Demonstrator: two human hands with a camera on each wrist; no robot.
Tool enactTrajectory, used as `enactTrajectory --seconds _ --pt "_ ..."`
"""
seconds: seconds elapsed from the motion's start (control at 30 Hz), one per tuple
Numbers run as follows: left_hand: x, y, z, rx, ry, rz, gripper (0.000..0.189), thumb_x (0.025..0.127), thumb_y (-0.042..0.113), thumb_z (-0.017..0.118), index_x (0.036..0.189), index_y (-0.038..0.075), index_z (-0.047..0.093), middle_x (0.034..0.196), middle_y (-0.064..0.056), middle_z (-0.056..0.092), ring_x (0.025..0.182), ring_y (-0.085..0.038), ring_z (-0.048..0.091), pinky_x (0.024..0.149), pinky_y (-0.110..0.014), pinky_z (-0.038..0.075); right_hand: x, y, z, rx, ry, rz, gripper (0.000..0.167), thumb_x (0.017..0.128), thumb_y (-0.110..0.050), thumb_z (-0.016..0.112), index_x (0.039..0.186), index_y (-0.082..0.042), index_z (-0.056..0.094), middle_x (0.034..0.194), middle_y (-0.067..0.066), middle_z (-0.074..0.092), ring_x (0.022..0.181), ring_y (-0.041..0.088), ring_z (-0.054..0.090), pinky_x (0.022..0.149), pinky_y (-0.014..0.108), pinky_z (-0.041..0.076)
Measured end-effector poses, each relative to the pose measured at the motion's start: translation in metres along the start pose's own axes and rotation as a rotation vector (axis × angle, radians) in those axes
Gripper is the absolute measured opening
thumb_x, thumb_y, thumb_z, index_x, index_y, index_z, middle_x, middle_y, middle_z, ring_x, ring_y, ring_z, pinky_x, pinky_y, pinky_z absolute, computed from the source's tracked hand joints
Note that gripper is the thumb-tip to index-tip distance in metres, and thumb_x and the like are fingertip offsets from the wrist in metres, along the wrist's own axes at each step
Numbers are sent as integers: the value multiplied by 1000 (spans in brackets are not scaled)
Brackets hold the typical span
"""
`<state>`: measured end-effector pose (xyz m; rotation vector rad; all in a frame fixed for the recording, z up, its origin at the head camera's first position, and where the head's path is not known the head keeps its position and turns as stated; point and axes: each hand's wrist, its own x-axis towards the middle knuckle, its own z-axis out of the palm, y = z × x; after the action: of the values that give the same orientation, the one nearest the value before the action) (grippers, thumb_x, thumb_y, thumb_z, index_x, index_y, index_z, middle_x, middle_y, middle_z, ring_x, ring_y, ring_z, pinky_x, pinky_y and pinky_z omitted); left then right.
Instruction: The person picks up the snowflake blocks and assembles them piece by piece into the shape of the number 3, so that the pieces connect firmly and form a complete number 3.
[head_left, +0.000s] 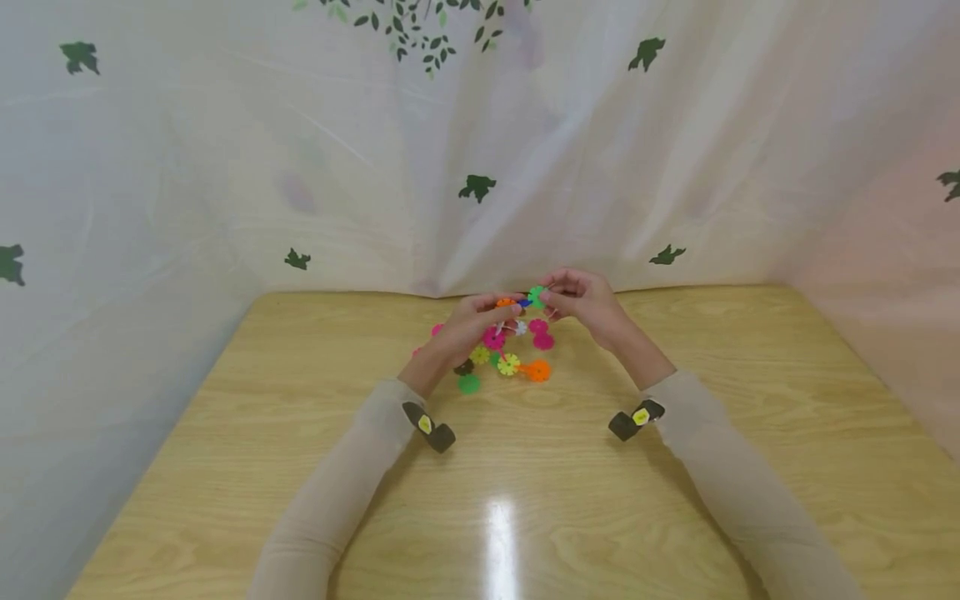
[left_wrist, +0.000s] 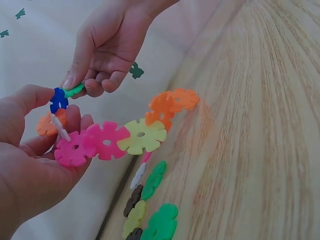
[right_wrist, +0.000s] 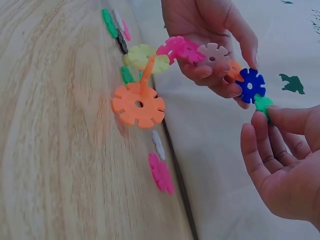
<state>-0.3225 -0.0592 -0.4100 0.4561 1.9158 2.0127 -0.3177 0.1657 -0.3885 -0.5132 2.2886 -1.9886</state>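
Observation:
Notched flower-shaped plastic discs are joined in a chain across both hands. My left hand [head_left: 467, 327] holds the chain, its thumb at the blue disc [right_wrist: 248, 90] and its fingers under the orange disc [left_wrist: 46, 125] and white disc [right_wrist: 213, 56]. Two pink discs [left_wrist: 106, 142], a yellow disc [left_wrist: 150, 131] and two more orange discs [right_wrist: 131, 111] trail from there toward the tabletop. Between thumb and fingertips, my right hand [head_left: 592, 304] pinches a green disc [head_left: 536, 297] that meets the blue disc's edge. How deep their notches engage, I cannot tell.
Several loose discs lie on the wooden table [head_left: 600, 500] beneath and beside the hands, among them a green disc [head_left: 469, 384] and a pink pair [right_wrist: 160, 174]. A pale curtain [head_left: 375, 208] with leaf prints hangs right behind the table's far edge.

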Motion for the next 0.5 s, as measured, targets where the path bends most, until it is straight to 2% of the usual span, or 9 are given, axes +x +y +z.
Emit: enactTrajectory --seconds 0.17,0.27,0.37,0.5 --pt "0 0 1 63 4 6 34 101 22 66 130 6 67 93 0 69 83 -14 61 74 -20 54 -1 1 3 7 20 -13 23 99 -3 63 119 9 60 85 -4 70 75 14 66 73 24 62" --pt "-1 0 1 77 10 6 32 100 22 67 127 5 69 83 0 66 76 -12 58 65 -20 49 -1 1 6 21 30 -28 24 99 -3 64 118 11 61 83 -5 70 72 12 65 72 23 62" --pt "-2 0 1 68 14 9 31 100 20 66 126 3 70 89 -5 69 76 -13 57 64 -19 49 -1 2 9 37 43 -51 25 99 -3 64 118 12 61 83 -5 70 71 12 65 71 22 62" --pt "-3 0 1 72 28 6 32 100 22 67 126 3 70 110 -22 70 80 -13 60 69 -20 49 -2 1 12 49 60 -70 25 98 -2 65 117 13 61 82 -5 70 71 13 66 71 22 62"
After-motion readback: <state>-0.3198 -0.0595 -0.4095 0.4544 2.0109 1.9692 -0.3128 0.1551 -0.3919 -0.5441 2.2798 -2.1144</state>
